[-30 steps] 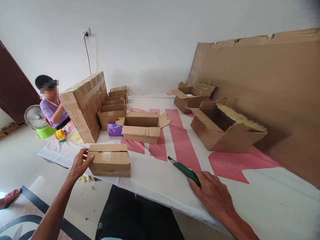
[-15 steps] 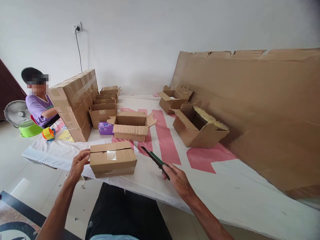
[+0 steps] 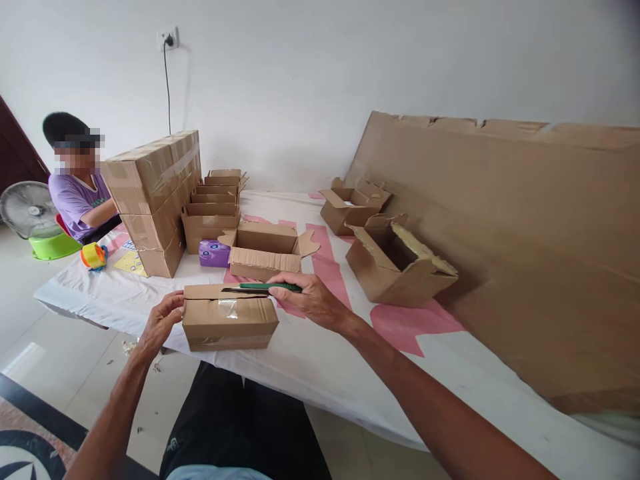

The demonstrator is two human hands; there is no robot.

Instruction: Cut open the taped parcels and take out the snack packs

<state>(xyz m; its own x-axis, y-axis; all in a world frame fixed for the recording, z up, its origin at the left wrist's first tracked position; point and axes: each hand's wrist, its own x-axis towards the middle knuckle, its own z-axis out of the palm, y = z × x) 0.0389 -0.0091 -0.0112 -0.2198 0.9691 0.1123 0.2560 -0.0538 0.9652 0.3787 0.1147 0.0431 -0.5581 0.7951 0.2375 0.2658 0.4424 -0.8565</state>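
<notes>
A closed cardboard box (image 3: 230, 330) lies near the table's front edge, a strip of clear tape over its top seam. Against its left end, my left hand (image 3: 163, 320) is closed, fingers bent, some of them out of sight behind the end panel. My right hand (image 3: 310, 300) grips a green and black utility knife (image 3: 270, 288), held nearly level over the box's top right part. Its dark blade end points left along the seam; whether it touches the cardboard I cannot tell. Just behind stands an open cardboard box (image 3: 265, 260), beside a purple pack (image 3: 214, 253).
Taped boxes (image 3: 155, 193) are stacked at the left, with a row of open boxes (image 3: 213, 227) alongside. Two more open boxes (image 3: 400, 267) stand right, before a large cardboard sheet (image 3: 500, 253). A person in purple (image 3: 75, 200) sits behind the stack. A tape roll (image 3: 93, 256) lies left.
My right hand has brought the utility knife left and away from me, from beside the box to over its top. My left hand stays at the box's left end.
</notes>
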